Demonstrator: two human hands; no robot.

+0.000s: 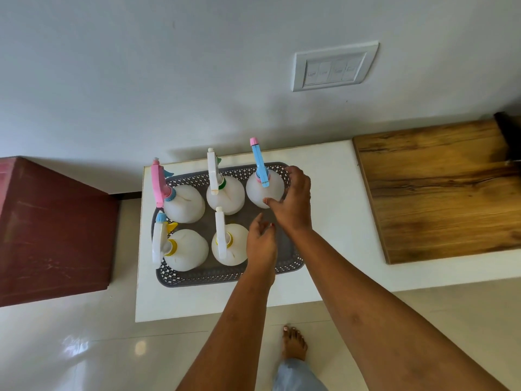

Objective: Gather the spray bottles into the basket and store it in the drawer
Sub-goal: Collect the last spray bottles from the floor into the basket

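Note:
A grey perforated basket (197, 277) sits on a white cabinet top (332, 221). Several white spray bottles stand upright inside it. The back-right bottle (260, 190) has a blue trigger head with a pink tip. My right hand (293, 201) curls around its right side, thumb and fingers touching the body. My left hand (260, 246) hovers over the bare front-right part of the basket floor, fingers apart, holding nothing, right beside the bottle with the yellow collar (228, 246). Other bottles: pink head (183, 204), green collar (225, 196), front left (183, 249).
A dark red cabinet (53, 230) stands to the left of the white top. A wooden surface (439, 190) adjoins it on the right. A white switch plate (334, 67) is on the wall behind. My bare foot (293, 344) rests on the glossy tiled floor.

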